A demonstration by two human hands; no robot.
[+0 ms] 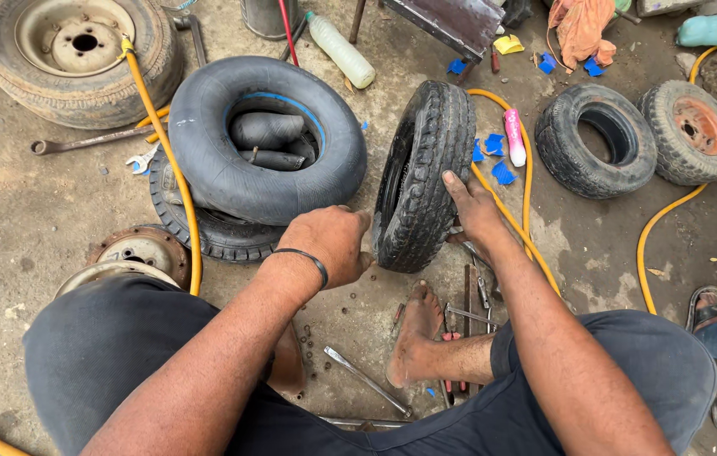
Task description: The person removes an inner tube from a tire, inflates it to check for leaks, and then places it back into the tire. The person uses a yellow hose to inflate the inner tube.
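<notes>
A small black tyre (428, 173) stands upright on its tread on the concrete floor in front of me. My left hand (326, 243) grips its left sidewall near the bottom; a dark bangle is on that wrist. Against the tread on the right side lies my right hand (472, 204), with its fingers flat and holding the tyre steady. My bare foot (415, 331) rests on the floor just below the tyre. To the left lies an inflated black inner tube (267, 139) on top of another tyre (206, 228).
A yellow hose (174, 160) runs across the floor on both sides. Wheel rims (146, 250) lie at lower left, a big wheel (71, 52) at top left, two small tyres (599, 139) at right. Wrenches (364, 377) and nuts lie by my foot. Another person's sandalled foot (707, 306) is at right.
</notes>
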